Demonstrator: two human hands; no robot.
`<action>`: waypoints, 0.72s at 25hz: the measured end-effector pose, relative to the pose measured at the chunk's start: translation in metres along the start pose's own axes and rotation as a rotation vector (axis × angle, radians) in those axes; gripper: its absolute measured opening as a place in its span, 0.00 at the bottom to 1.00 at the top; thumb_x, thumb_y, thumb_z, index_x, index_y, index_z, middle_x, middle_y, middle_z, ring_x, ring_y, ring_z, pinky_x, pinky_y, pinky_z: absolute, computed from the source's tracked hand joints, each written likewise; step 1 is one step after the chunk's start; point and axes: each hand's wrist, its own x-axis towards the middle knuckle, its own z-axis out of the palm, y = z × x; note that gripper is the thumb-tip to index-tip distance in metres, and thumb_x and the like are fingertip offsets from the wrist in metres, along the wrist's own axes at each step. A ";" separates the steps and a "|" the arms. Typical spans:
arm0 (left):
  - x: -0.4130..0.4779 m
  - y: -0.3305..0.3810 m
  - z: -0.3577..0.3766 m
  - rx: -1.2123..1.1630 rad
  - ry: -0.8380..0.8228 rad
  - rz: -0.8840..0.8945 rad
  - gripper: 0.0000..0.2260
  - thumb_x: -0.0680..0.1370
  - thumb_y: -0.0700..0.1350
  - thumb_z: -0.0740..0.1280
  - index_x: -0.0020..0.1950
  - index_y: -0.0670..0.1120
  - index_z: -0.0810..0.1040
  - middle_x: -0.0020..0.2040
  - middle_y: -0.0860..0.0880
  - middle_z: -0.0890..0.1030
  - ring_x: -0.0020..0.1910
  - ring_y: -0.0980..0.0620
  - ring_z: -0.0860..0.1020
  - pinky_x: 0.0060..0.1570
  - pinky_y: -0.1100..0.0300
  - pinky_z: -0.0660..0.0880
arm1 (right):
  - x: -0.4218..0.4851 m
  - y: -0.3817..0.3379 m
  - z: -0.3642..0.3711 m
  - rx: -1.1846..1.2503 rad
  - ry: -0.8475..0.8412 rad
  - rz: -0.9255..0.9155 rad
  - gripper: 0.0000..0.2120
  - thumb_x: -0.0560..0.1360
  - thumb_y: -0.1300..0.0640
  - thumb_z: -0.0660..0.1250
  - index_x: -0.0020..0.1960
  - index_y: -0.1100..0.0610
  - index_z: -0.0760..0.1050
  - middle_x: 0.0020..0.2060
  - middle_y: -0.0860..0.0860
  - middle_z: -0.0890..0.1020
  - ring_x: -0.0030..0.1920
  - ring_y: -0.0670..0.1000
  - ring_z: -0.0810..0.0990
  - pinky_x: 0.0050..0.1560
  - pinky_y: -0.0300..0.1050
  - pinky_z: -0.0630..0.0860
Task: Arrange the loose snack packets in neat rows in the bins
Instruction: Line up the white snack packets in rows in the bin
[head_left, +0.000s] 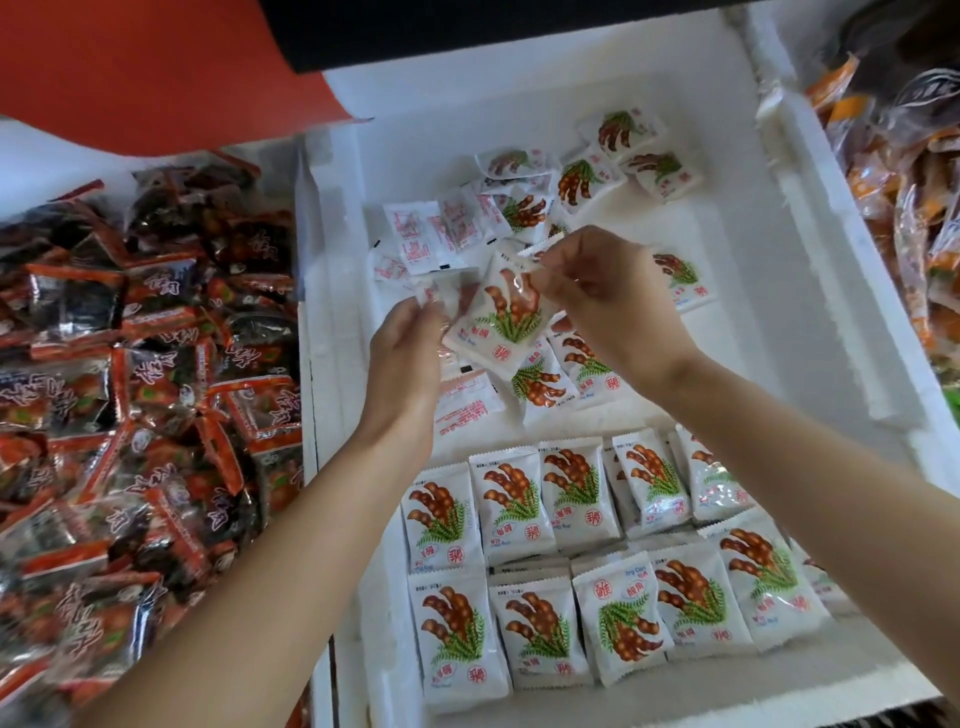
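Observation:
A white foam bin (810, 322) fills the middle of the view. Two neat rows of white tamarind packets (571, 561) lie along its near end. Loose packets (524, 208) of the same kind lie scattered across the far half, some face down. Above the bin's middle, my right hand (608, 296) pinches the top edge of one white packet (498, 322), which hangs tilted. My left hand (410, 358) grips a small stack of packets (441, 299) at that packet's left side. Both hands are over loose packets on the bin floor.
The bin on the left holds a heap of dark red and black snack packets (135, 389). Orange packets (909, 208) fill a bin on the right. A red board (156, 67) and a dark shelf edge (467, 31) overhang the far side.

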 end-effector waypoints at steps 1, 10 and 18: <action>-0.007 0.003 -0.001 -0.032 -0.039 -0.010 0.09 0.83 0.48 0.60 0.47 0.47 0.76 0.48 0.47 0.83 0.52 0.47 0.81 0.56 0.48 0.76 | -0.002 -0.002 0.004 0.001 -0.041 0.009 0.08 0.77 0.61 0.66 0.40 0.51 0.71 0.38 0.49 0.81 0.37 0.47 0.81 0.33 0.34 0.77; -0.035 0.008 -0.045 -0.025 -0.045 0.130 0.07 0.77 0.44 0.70 0.55 0.46 0.78 0.53 0.45 0.83 0.55 0.46 0.81 0.61 0.44 0.75 | 0.002 -0.002 0.045 0.011 -0.088 0.025 0.04 0.78 0.61 0.63 0.53 0.58 0.73 0.43 0.46 0.78 0.41 0.45 0.79 0.40 0.31 0.76; -0.039 0.002 -0.078 0.005 0.024 0.117 0.03 0.78 0.43 0.69 0.51 0.49 0.78 0.51 0.47 0.83 0.55 0.44 0.80 0.60 0.42 0.75 | 0.006 0.035 0.072 -0.779 -0.527 -0.044 0.39 0.66 0.46 0.75 0.70 0.56 0.63 0.64 0.53 0.68 0.65 0.54 0.64 0.65 0.47 0.63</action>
